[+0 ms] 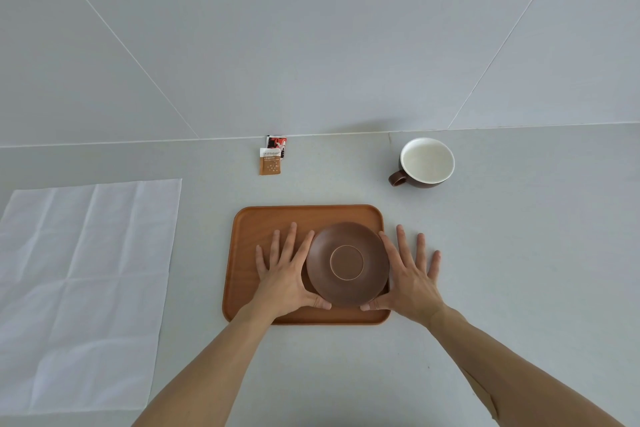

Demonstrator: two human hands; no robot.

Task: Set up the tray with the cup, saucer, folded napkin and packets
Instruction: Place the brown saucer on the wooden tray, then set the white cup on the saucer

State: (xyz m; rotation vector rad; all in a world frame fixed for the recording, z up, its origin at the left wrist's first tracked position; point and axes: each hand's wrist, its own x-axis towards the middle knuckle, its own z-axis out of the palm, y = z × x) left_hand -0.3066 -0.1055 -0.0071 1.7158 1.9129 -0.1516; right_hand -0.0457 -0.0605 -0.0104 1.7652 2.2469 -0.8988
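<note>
Altogether one tray (249,218), one saucer (347,263), one cup (426,162), one napkin (86,288), two packets (272,156).

Saucer (347,264) on tray (266,218); napkin (86,288) left; cup (426,163), packets (272,156) behind.

The napkin (83,291) is cut by the left picture edge. The print on the packets (272,156), far beyond the fingers (293,236), is too small to read. The front packet partly hides the back one.
</note>
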